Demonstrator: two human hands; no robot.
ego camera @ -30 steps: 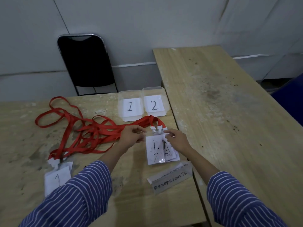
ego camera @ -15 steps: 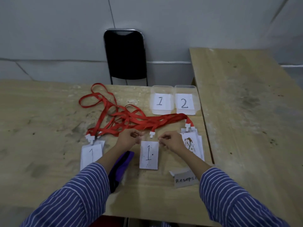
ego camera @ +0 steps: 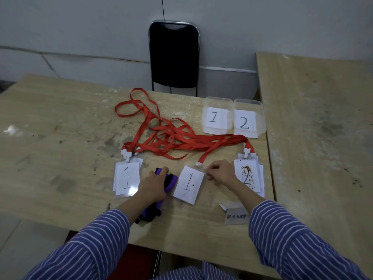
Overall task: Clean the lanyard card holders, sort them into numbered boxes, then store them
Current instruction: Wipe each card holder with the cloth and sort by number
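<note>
A card holder marked 1 (ego camera: 188, 183) lies flat on the table in front of me, with small dark spots on it. My right hand (ego camera: 221, 172) pinches its upper right corner. My left hand (ego camera: 154, 183) grips a purple cloth (ego camera: 169, 181) just left of that holder. Further left, a stack of holders marked 1 (ego camera: 126, 178) rests on the table. To the right sits a stack of stained holders marked 2 (ego camera: 249, 174). Tangled red lanyards (ego camera: 171, 138) run from the holders across the table. Two clear boxes, labelled 1 (ego camera: 216, 118) and 2 (ego camera: 247, 121), stand behind.
A folded paper sign reading "Reseps" (ego camera: 236, 216) stands near the table's front edge by my right sleeve. A black chair (ego camera: 174, 55) stands behind the table against the wall. A second wooden table (ego camera: 319, 128) adjoins on the right.
The holder marked 1 was pulled off the right-hand stack and laid in the middle. My left hand left its top edge and took hold of the purple cloth. The view swung left.
</note>
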